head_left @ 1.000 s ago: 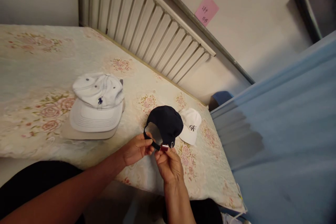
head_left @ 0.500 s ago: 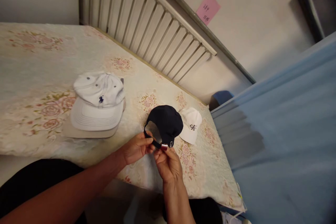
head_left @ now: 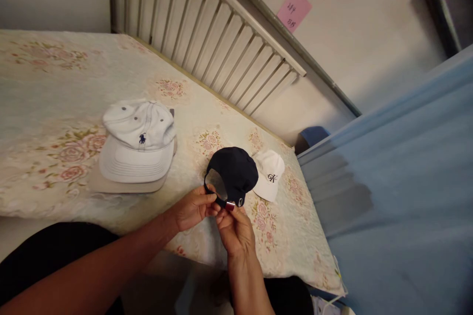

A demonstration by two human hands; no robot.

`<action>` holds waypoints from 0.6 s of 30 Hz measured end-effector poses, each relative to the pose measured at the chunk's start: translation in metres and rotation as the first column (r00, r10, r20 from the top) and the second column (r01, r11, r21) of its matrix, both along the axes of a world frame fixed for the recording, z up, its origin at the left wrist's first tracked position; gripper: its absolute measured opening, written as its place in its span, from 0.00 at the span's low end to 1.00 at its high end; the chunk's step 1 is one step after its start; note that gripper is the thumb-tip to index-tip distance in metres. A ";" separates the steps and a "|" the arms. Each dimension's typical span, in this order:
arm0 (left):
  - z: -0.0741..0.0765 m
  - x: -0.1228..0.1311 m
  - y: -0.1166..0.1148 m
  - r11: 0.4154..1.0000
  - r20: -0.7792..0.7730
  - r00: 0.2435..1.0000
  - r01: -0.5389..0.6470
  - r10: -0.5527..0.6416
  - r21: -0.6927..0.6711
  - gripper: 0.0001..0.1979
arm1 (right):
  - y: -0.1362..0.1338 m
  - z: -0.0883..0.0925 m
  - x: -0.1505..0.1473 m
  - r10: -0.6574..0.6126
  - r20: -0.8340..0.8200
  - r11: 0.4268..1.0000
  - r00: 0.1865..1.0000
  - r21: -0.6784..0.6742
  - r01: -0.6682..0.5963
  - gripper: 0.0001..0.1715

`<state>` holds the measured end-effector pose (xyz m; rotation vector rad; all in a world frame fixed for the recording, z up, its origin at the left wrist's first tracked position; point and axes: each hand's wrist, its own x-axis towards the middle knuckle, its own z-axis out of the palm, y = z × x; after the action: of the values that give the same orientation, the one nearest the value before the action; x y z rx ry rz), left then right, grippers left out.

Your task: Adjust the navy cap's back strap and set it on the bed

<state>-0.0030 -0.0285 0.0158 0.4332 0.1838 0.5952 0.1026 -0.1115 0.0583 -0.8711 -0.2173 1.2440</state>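
Note:
A dark navy baseball cap is held up over the table, its rear strap and opening turned toward me. My left hand pinches the strap on its left side. The fingers of my right hand are closed on the strap at the shiny metal buckle. Behind the navy cap, to its right, a white cap with black letters lies on the table. Off to the left, a white cap with a small dark horse-rider emblem rests on top of a beige cap, of which mostly the brim shows.
A flower-patterned cloth covers the table. Along its far edge stands a white radiator, with a pink note on the wall above. Blue curtain fabric hangs at the right. My dark-clothed knees are below the near edge.
Almost nothing has moved. My right hand and the buckle have shifted very slightly left, with both hands still on the strap of the navy cap.

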 end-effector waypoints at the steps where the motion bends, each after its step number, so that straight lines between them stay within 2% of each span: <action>1: 0.000 0.000 0.000 1.000 0.002 1.000 0.002 -0.002 0.002 0.12 | 0.000 0.000 0.000 -0.002 0.002 1.000 1.000 0.005 0.002 0.16; 9: 0.000 0.001 0.000 0.999 0.039 0.999 0.016 -0.018 0.036 0.12 | 0.000 -0.010 0.003 -0.053 0.013 0.999 0.998 -0.002 0.053 0.15; 14: -0.003 0.002 -0.002 0.994 0.006 1.000 0.025 -0.026 0.109 0.09 | 0.000 -0.012 0.001 0.010 0.045 1.000 0.999 0.021 -0.011 0.16; 18: -0.004 0.003 -0.003 0.993 -0.008 1.000 0.015 -0.014 0.118 0.08 | 0.001 -0.010 -0.002 0.025 0.060 0.999 0.998 0.025 -0.026 0.14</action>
<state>0.0000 -0.0317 0.0114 0.5511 0.1524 0.5927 0.1002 -0.1105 0.0486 -0.8862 -0.2922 1.2374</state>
